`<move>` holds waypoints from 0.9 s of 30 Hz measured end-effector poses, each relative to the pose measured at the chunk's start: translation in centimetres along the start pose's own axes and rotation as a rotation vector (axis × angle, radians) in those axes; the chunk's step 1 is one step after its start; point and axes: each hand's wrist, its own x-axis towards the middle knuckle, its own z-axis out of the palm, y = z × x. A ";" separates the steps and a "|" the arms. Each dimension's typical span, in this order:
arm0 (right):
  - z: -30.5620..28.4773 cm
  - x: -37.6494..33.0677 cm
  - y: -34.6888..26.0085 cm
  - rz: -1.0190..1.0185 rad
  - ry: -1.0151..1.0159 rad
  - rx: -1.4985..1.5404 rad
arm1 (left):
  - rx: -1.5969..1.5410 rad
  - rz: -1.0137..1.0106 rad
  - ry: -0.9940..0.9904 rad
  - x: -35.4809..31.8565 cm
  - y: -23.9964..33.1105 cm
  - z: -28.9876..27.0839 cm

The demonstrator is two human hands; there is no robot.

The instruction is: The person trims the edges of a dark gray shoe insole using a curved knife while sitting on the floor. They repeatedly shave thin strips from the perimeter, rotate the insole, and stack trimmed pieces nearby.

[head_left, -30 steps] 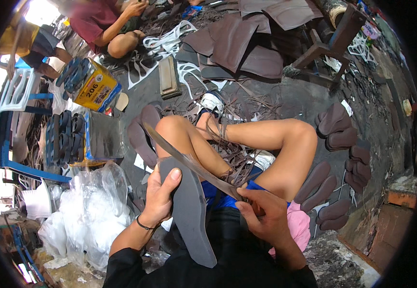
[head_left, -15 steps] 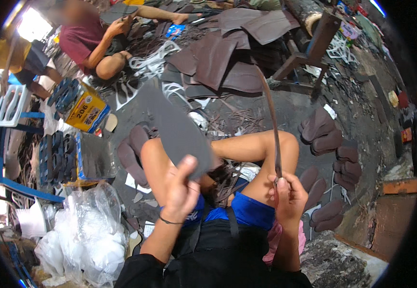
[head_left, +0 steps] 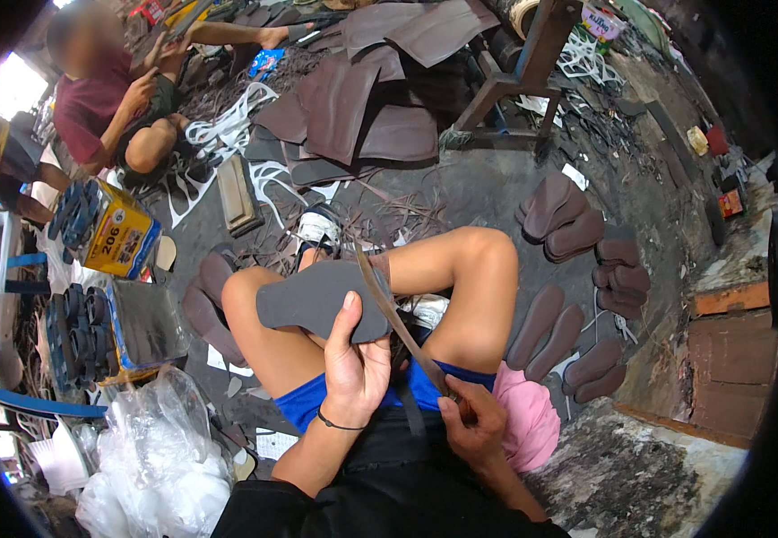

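My left hand (head_left: 353,368) is closed on a dark grey shoe sole (head_left: 313,300), thumb on top, holding it over my lap. A long, thin, slightly curved knife (head_left: 398,318) is in my right hand (head_left: 474,421), its handle inside my fingers. Its blade slants up and left across the right end of the sole; whether it cuts into the edge I cannot tell. Brown strips of offcuts (head_left: 407,211) lie on the floor beyond my legs. Beside them stands a rectangular block with a pale top (head_left: 238,193).
Stacked brown soles (head_left: 559,215) lie at the right, with more brown soles (head_left: 210,296) by my left knee. Large brown sheets (head_left: 344,108) are piled ahead near a wooden stand (head_left: 505,103). A clear plastic bag (head_left: 160,448) sits at lower left. Another person (head_left: 102,108) sits far left.
The sole has come down and turned sideways over my lap. My right hand has moved left and lower, bringing the upright knife across to the sole. The view has shifted right.
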 end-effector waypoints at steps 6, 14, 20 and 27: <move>0.0 3.0 -2.5 -0.036 0.011 -0.035 | -0.003 -0.056 0.013 -2.3 -0.1 -2.1; -3.6 0.8 -2.7 0.112 -0.218 0.061 | 0.039 -0.054 -0.009 -4.4 0.9 -6.0; -5.5 0.4 -3.8 0.195 -0.363 -0.048 | 0.229 -0.043 -0.015 -6.6 1.3 -7.7; -1.6 1.8 -4.2 0.123 -0.405 0.025 | 0.311 -0.090 -0.001 -8.4 2.4 -9.9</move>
